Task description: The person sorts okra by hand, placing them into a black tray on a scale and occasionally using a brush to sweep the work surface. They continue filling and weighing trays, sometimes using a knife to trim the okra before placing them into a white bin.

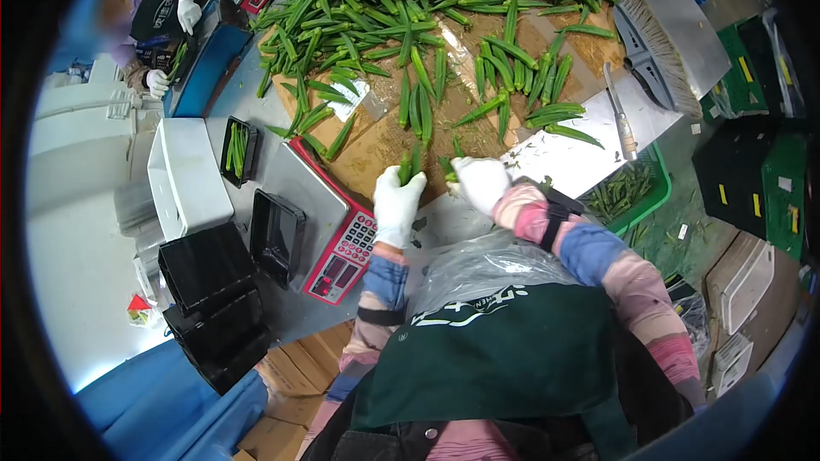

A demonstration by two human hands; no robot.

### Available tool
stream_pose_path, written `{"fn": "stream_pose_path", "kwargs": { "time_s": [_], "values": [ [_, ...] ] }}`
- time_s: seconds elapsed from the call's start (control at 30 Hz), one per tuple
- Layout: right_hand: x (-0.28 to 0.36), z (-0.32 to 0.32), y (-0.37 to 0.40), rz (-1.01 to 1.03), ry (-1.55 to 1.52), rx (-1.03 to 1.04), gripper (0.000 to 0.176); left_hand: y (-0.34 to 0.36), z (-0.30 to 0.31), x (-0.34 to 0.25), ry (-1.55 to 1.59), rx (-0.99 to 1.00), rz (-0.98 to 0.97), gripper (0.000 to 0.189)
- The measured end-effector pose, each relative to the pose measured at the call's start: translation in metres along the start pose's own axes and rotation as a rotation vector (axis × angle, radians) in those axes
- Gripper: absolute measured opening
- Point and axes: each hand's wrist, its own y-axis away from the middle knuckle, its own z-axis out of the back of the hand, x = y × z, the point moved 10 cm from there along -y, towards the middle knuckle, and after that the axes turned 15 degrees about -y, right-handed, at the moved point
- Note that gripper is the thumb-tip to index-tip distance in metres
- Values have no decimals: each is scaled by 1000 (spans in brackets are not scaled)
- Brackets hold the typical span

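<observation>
White gloves cover both my hands at the near edge of a cardboard-covered worktable. My left hand (pixel 397 209) is closed around okra (pixel 415 156), whose green tips point away from me. Beside it, my right hand (pixel 481 183) pinches okra (pixel 457 148) between thumb and fingers, the pod mostly hidden by the glove. Just beyond lie loose okra pods (pixel 425 111) on the brown cardboard (pixel 376 149). Farther back rises a large heap of okra (pixel 376 0).
Left of my hands stands a red-edged scale (pixel 344 248) with a black tray (pixel 278 235); another tray (pixel 237 152) holds okra. Stacked black trays (pixel 209 273) sit nearer. To the right are a knife (pixel 621 115), a brush (pixel 653 55) and a green crate (pixel 659 183). A co-worker (pixel 158 0) stands far left.
</observation>
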Motion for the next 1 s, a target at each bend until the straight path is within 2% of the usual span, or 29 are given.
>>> {"fn": "stream_pose_path", "kwargs": {
  "time_s": [0.03,0.13,0.23,0.27,0.3,0.33,0.37,0.4,0.43,0.47,0.5,0.57,0.63,0.7,0.8,0.87,0.9,1.0],
  "values": [
    [8,-8,-8,16,89,76,24,0,8,12,78,-57,-2,31],
    [-12,-44,-22,-33,118,93,23,10,14,18,512,89,202,33],
    [0,10,-8,-236,-192,165,23,15,33,-3,794,-50,84,33],
    [-9,31,5,-289,-292,161,25,14,38,-6,777,-94,41,34],
    [-18,56,20,-252,-428,96,25,14,39,-6,729,-96,49,34],
    [-40,81,39,-191,-411,5,27,12,42,-7,681,-98,56,34],
    [-52,111,57,-259,-264,75,27,11,46,-11,632,-98,60,34],
    [-79,127,86,-526,-252,342,33,10,45,-14,572,-33,107,30],
    [-97,153,107,-571,-1,354,34,6,43,-22,526,-33,57,29],
    [-123,169,129,-567,112,310,33,1,39,-31,481,-31,7,28],
    [-139,182,143,-644,74,267,30,-4,34,-41,434,-27,-44,28],
    [-148,201,140,-664,112,68,27,-15,24,-76,436,-12,-128,25],
    [-138,213,112,-557,62,-213,18,-27,13,-104,400,-23,-211,24],
    [-131,209,82,-282,64,-392,13,-33,-4,-111,425,47,-161,20],
    [-122,181,45,-109,120,-314,20,-24,-8,-126,278,72,-173,18],
    [-117,156,31,-4,179,-267,26,-19,-21,-104,274,61,-161,19],
    [-121,146,30,-14,208,-232,27,-17,-28,-91,273,52,-154,20],
    [-108,129,19,-8,261,-155,37,-8,-35,-53,425,57,54,18]
  ]
}}
